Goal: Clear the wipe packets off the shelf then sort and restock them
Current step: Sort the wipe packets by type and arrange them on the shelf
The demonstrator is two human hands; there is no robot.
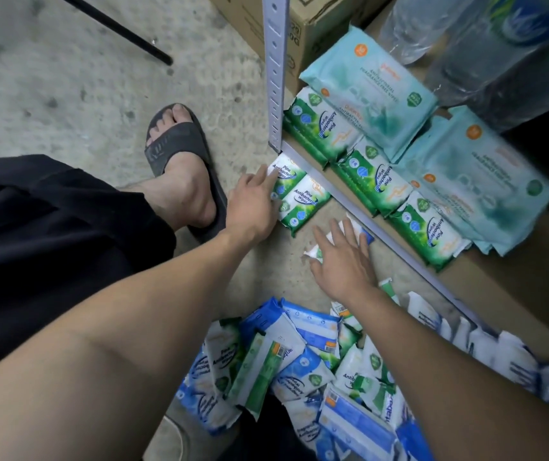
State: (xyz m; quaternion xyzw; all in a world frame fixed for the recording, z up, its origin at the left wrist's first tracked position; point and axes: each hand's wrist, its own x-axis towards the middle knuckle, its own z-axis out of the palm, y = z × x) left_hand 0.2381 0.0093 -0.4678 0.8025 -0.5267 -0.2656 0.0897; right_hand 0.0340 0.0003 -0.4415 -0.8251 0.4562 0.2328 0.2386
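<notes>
left fingers (268,176): spread loosely and laid on the top-left corner of a green pine packet (283,181); nothing is actually pinched or lifted yet, more of a touch than a grip

right fingers (339,227): splayed flat and pressed over a blue-and-white packet (363,232) lying on the floor; the packet is covered, not closed around, so whether it's gripped underneath can't be told

left hand (253,211): the nearer one to the green pair, reached out just beside the sandalled foot (180,161)

right hand (343,261): the nearer one to the shelf edge (359,211), which sits just past the fingertips

second green packet (306,202): set right alongside the first, touching it, both on the floor (83,78) just in front of the shelf's corner post (276,71)

long axis: both green packets are angled the same way, running from the shelf edge back toward the person, roughly crosswise to that edge

green row on shelf (376,181): already lined up along the front, same brand as the floor pair, with pale teal packs (369,91) stacked behind

unsorted pile (299,367): a jumble of blue and green packets left near the person, well behind both hands

likely next bit: the green pair probably gets gathered by the left hand and carried up and right onto the shelf, so sorting looks partway done at best
</notes>
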